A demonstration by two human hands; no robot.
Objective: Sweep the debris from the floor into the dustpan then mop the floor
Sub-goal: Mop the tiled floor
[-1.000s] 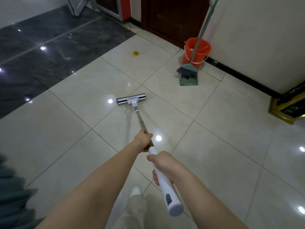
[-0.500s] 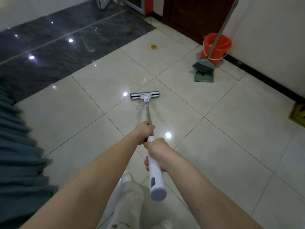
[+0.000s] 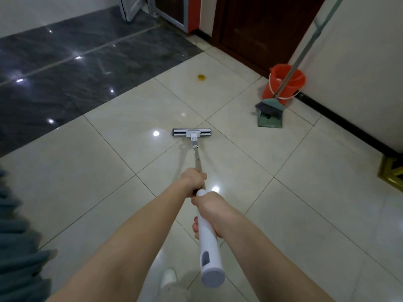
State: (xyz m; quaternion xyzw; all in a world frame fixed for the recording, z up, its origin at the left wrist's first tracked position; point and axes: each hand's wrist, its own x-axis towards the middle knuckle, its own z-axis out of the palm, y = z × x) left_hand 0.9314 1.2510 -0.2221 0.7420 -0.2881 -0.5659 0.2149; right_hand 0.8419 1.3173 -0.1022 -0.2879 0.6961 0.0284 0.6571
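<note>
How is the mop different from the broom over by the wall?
The mop is gripped by the left hand and right hand; the broom leans alone by the wall. The mop's head is flat and white; the broom's is teal with dark bristles. Both have long handles.

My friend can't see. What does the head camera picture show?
A left hand and right hand grip a white mop, its flat head on glossy cream tiles. Ahead are a yellow stain, and a broom and dustpan beside an orange bucket.
</note>
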